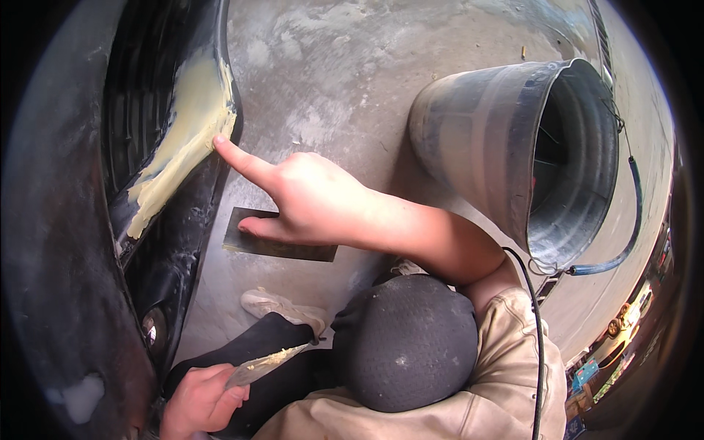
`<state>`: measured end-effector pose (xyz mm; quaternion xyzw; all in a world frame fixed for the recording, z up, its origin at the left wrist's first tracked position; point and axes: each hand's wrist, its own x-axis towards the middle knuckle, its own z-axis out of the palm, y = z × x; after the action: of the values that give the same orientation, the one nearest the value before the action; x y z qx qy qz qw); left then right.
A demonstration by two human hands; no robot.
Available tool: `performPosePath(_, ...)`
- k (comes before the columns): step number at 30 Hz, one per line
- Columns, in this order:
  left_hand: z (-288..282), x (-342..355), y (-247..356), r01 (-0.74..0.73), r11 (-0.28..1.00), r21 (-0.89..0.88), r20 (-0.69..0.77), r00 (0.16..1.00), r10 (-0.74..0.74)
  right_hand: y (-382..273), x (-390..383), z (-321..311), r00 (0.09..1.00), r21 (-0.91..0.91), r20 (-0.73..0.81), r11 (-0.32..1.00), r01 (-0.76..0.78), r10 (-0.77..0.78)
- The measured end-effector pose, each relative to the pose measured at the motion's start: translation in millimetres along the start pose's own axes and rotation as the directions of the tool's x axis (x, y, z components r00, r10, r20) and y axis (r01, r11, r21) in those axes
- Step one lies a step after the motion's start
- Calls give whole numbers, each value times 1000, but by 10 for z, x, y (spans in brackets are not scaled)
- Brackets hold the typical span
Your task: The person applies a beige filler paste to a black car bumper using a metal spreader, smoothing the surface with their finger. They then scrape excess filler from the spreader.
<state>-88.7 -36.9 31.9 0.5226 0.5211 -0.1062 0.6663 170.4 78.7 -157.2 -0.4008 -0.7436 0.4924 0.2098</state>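
Observation:
A black car bumper-like part [189, 253] on the left carries a pale yellow smear of body filler [176, 158] along its bent edge. The stretched index finger of my right hand [312, 202] touches the filler's right edge. That hand's thumb lies over a dark flat rectangular plate [282, 248]; its other fingers are curled and mostly hidden, gripping the plate. Low in the picture, my left hand [204, 400] is closed round a thin metal filler spreader [257, 368]. Yellow filler sits along the spreader's upper edge. The spreader is apart from the car part.
A grey metal bucket [477, 139] lies on its side at the right, its mouth facing right and its wire handle [636, 213] hanging out. Under my right arm is my dark-clad knee [403, 345]. A black cable [539, 345] runs beside my sleeve. Concrete floor [330, 73] spreads behind.

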Motion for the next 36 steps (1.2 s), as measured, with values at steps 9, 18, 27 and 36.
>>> performPosePath(9, -7, -35, -18, -7, 1000, -3, -26, 1000, 7, -42, 243, -223, 994, 74, 2, 991, -112, 112)
performPosePath(18, -73, -59, -38, 2, 1000, -11, -6, 1000, -2, -99, 250, -257, 986, 116, 123, 986, -123, 109)
performPosePath(27, -67, -65, -34, 28, 999, -31, 29, 999, -27, -207, 242, -162, 994, 300, 100, 954, 3, -34)
performPosePath(36, -26, -13, 1, 54, 999, 4, 52, 997, -55, -342, 238, -208, 984, 462, 86, 881, 101, -158)
